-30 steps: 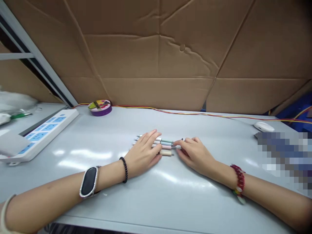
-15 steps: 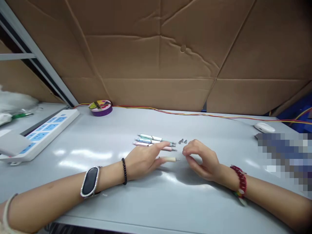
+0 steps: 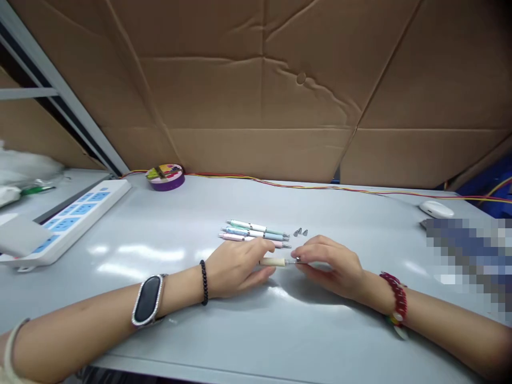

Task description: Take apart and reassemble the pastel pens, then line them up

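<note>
My left hand (image 3: 240, 264) grips a beige pen (image 3: 274, 262) by its barrel, just above the grey table (image 3: 248, 330). My right hand (image 3: 330, 264) pinches the pen's metal tip (image 3: 298, 260) between thumb and forefinger. Three more pens (image 3: 256, 233), white-green, blue and pink, lie side by side just beyond my left hand. Two small metal tip cones (image 3: 300, 232) rest on the table right of those pens, a little beyond my right hand.
A white and blue power strip (image 3: 68, 221) lies at the left. A purple round tin (image 3: 165, 176) stands at the back by the cardboard wall (image 3: 260, 90). Red and yellow wires (image 3: 320, 186) run along the wall. A white mouse (image 3: 436, 208) is at the right.
Both hands left the row of pens. My left hand drew the beige pen toward me and lifted it; my right hand came in and closed on its tip.
</note>
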Available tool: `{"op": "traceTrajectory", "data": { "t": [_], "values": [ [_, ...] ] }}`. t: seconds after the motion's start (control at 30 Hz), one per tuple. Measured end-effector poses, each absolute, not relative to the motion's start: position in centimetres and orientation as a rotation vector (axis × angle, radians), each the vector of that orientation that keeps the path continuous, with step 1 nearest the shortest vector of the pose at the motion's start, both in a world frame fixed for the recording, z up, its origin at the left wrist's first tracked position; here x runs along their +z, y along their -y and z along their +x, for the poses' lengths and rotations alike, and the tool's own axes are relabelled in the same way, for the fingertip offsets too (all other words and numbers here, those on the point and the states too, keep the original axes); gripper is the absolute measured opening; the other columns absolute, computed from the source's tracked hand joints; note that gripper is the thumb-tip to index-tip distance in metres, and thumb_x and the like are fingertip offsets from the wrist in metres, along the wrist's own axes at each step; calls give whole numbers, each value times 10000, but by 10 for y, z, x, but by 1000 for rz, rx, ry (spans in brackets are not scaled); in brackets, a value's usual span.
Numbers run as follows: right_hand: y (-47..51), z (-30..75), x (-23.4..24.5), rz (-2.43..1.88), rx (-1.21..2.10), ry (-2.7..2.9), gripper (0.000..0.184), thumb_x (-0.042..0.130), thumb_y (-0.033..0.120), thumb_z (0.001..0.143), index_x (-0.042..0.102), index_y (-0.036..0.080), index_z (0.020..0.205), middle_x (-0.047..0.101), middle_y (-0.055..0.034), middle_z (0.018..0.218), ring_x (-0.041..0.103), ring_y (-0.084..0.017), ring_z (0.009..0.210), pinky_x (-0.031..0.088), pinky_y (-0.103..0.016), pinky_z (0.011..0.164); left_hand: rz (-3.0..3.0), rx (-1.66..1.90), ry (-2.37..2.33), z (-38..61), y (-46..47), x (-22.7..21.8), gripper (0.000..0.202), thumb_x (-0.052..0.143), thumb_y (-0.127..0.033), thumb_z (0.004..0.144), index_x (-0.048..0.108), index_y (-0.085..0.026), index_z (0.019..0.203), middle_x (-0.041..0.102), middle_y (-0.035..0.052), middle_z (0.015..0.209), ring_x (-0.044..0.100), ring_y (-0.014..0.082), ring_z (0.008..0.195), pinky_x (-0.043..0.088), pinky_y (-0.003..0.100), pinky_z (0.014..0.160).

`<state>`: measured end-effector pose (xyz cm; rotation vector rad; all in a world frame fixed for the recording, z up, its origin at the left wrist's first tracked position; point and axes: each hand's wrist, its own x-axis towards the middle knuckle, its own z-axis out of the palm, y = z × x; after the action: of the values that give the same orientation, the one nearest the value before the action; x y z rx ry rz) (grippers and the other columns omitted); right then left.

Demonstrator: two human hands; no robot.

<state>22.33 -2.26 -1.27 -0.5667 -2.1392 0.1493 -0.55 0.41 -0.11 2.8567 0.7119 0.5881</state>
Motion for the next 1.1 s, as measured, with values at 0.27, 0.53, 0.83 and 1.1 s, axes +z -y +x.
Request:
{"op": "traceTrajectory", "data": {
  "t": [0.27, 0.53, 0.83, 1.1],
  "values": [
    [22, 224, -14, -543, 24, 2169, 268, 576, 61, 756, 528, 228, 961, 659, -16, 752, 611, -143, 684, 511, -276, 589, 2905, 521, -764, -5, -5, -2, 231, 250, -312, 936, 434, -180, 896, 574, 32, 801, 546, 150, 626, 378, 239, 515],
    [21, 223, -14, -585, 23, 2176, 236, 549, 56, 761, 529, 233, 914, 644, -3, 729, 574, -130, 639, 490, -268, 564, 2907, 505, -764, -5, -6, -4, 270, 207, -288, 942, 447, -179, 880, 565, 36, 798, 527, 147, 643, 378, 239, 543],
    [20, 222, -16, -673, 82, 2217, 191, 532, 105, 805, 559, 241, 936, 654, -5, 772, 576, -132, 687, 504, -254, 587, 2905, 408, -675, -3, -7, -4, 259, 222, -213, 928, 464, -174, 845, 574, 36, 793, 524, 149, 693, 394, 239, 585],
    [16, 220, -21, -758, 170, 2121, 163, 550, 179, 811, 611, 227, 955, 624, -35, 802, 602, -137, 706, 535, -259, 614, 2848, 429, -803, -1, -8, -5, 261, 230, -226, 934, 482, -174, 889, 584, 32, 809, 542, 157, 706, 415, 245, 599]
  ]
}}
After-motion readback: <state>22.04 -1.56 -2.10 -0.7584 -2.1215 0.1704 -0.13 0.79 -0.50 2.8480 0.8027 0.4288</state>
